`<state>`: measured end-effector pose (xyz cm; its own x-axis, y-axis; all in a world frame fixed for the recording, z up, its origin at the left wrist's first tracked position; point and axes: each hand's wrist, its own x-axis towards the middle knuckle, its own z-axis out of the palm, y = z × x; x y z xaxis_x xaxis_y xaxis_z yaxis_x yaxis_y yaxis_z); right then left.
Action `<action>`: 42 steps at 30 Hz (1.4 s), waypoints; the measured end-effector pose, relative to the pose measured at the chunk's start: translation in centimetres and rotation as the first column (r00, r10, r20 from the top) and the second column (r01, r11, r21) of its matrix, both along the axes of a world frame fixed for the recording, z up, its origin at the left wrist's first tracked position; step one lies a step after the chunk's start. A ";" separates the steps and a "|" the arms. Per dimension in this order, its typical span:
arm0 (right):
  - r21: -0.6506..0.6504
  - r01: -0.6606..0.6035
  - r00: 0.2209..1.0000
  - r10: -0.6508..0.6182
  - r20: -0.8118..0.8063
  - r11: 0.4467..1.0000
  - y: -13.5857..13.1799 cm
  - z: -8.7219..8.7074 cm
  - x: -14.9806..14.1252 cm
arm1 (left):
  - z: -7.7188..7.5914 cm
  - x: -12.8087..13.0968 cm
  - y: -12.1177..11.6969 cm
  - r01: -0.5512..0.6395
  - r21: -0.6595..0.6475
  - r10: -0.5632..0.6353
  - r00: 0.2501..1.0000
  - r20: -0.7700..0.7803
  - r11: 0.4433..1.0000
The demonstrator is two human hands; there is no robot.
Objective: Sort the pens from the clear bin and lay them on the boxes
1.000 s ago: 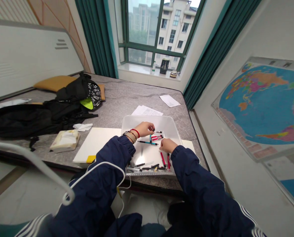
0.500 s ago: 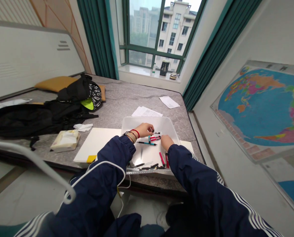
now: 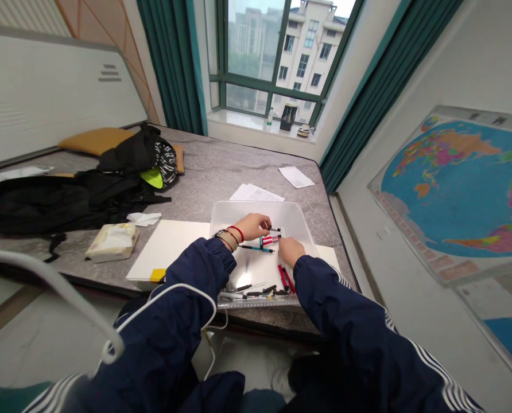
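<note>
Both my hands are inside a clear plastic bin [image 3: 303, 221] with pens in it. My left hand [image 3: 253, 226], wearing a red string bracelet, is closed with its fingertips pinched at a small dark item beside a short black-ended pen [image 3: 275, 229]. Just below those fingers lie pink-red pens [image 3: 270, 240] and a blue-and-black pen [image 3: 258, 249]. My right hand [image 3: 291, 251] is curled at the right side of the bin, its fingertips hidden from view. Two red pens [image 3: 286, 279] lie below it. Several black pens [image 3: 264, 291] are along the bin's near edge.
Under the bin is a white board [image 3: 170, 244] on a grey mattress [image 3: 221, 166]. A tissue pack [image 3: 113, 243], black bag [image 3: 70, 201] and cap [image 3: 166, 163] lie to the left. Paper sheets [image 3: 256, 193] rest beyond the bin. A white cable [image 3: 182, 287] crosses my left sleeve.
The right-hand red pen has shifted left and now lies close beside the other red one. My right hand has moved slightly nearer me; my left hand stays almost in place.
</note>
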<state>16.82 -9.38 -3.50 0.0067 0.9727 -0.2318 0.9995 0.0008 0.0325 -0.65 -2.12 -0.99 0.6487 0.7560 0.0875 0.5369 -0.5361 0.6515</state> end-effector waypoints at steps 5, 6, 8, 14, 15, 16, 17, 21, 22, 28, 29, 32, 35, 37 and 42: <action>0.030 -0.003 0.999 0.001 0.050 1.000 -0.8 0.3 -0.5 | 0.4 -0.4 -1.3 0.008 0.056 -0.010 1.000 0.025 0.998; 0.032 -0.008 0.999 0.006 0.045 0.999 -0.9 0.3 -0.6 | 0.5 -0.4 -1.4 0.008 0.061 -0.009 1.000 0.024 0.998; 0.033 -0.033 0.999 0.032 0.037 0.999 -0.9 0.4 -0.6 | 0.4 -0.5 -1.4 0.005 0.067 -0.007 1.000 0.017 0.998; 0.046 -0.217 0.976 0.217 0.021 0.975 -1.2 0.7 -1.0 | 0.3 -0.5 -1.5 -0.001 0.079 0.001 1.000 0.003 0.997; 0.059 -0.249 0.968 0.249 0.016 0.967 -1.3 0.8 -1.1 | 0.4 -0.5 -1.5 -0.002 0.081 0.002 1.000 0.004 0.997; 0.070 -0.285 0.958 0.285 0.009 0.956 -1.4 0.9 -1.3 | 0.5 -0.5 -1.6 -0.004 0.082 0.004 1.000 0.005 0.997; 0.075 -0.327 0.945 0.328 0.001 0.942 -1.5 1.1 -1.6 | 0.5 -0.5 -1.7 -0.006 0.085 0.006 1.000 0.005 0.996; 0.028 -0.506 0.862 0.506 -0.034 0.862 -2.3 1.0 -2.8 | 1.0 -0.6 -2.2 -0.013 0.100 0.013 1.000 0.002 0.995; 0.012 -0.545 0.837 0.545 -0.047 0.838 -2.6 0.9 -3.1 | 1.2 -0.6 -2.3 -0.015 0.104 0.015 1.000 0.001 0.994; 0.002 -0.740 0.660 0.728 -0.186 0.672 -3.9 -0.1 -5.2 | 1.4 -0.7 -2.9 -0.029 0.130 0.031 0.999 -0.014 0.991; 0.007 -0.766 0.628 0.750 -0.210 0.643 -4.0 -0.3 -5.6 | 1.4 -0.8 -2.9 -0.032 0.133 0.034 0.999 -0.013 0.991; 0.016 -0.824 0.542 0.795 -0.273 0.567 -4.2 -0.8 -7.0 | 1.4 -0.8 -2.9 -0.030 0.147 0.032 0.999 -0.013 0.989; 0.014 -0.854 0.490 0.814 -0.313 0.520 -4.2 -1.3 -8.2 | 1.6 -0.6 -2.8 -0.022 0.152 0.025 1.000 -0.014 0.988; 0.003 -0.870 0.465 0.823 -0.325 0.493 -4.3 -1.6 -8.8 | 1.6 -0.5 -2.6 -0.017 0.149 0.020 1.000 -0.015 0.989; -0.018 -0.887 0.437 0.825 -0.360 0.462 -4.1 -1.9 -9.0 | 1.6 -0.4 -2.0 -0.014 0.136 0.015 1.000 -0.007 0.991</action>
<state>7.79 -13.46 -5.39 -0.8947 0.3792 -0.2361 0.4407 0.8352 -0.3290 -1.01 -4.14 0.61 0.6391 0.7466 0.1848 0.5501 -0.6117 0.5686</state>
